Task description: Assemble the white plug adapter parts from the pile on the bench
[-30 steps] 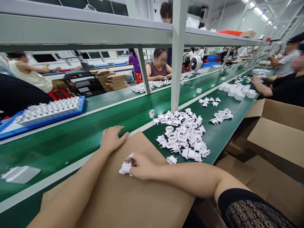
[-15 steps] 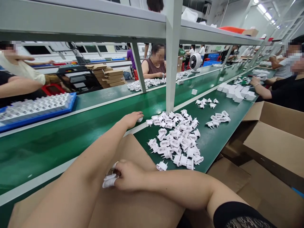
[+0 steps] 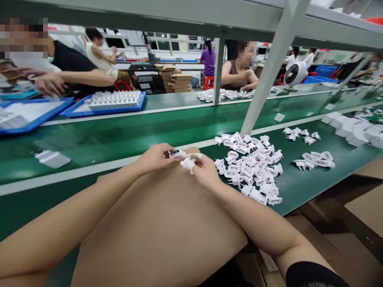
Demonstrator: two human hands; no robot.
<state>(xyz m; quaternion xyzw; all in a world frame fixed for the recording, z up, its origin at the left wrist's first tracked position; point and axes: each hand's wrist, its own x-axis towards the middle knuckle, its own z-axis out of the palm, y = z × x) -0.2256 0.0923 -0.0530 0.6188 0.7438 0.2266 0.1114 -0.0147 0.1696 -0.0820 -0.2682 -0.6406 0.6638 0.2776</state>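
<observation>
Charger (image 3: 177,154), small and white with a dark opening at its end, sits above the far edge of the cardboard (image 3: 161,223), pinched in the fingers of the left hand (image 3: 154,157). Just beside it is a white plug (image 3: 188,163), clamped between the thumb and fingers of the right hand (image 3: 208,171); whether the two parts touch, I cannot tell.

Half a second ago the left hand is stretched out over the belt at a white piece, while the right hand holds its plug low over the cardboard. Now the left hand is back and the right hand has come up to meet it, so both parts are close together and, as I judge it, ready to be worked on as a pair.

To the right of the hands, a heap of plugs (image 3: 248,171) covers part of the green table (image 3: 308,187), with a few smaller clusters beyond. A loose block (image 3: 53,158) lies on the belt (image 3: 155,133) to the left. Across it, a co-worker (image 3: 83,71) bends over blue trays (image 3: 143,103).
</observation>
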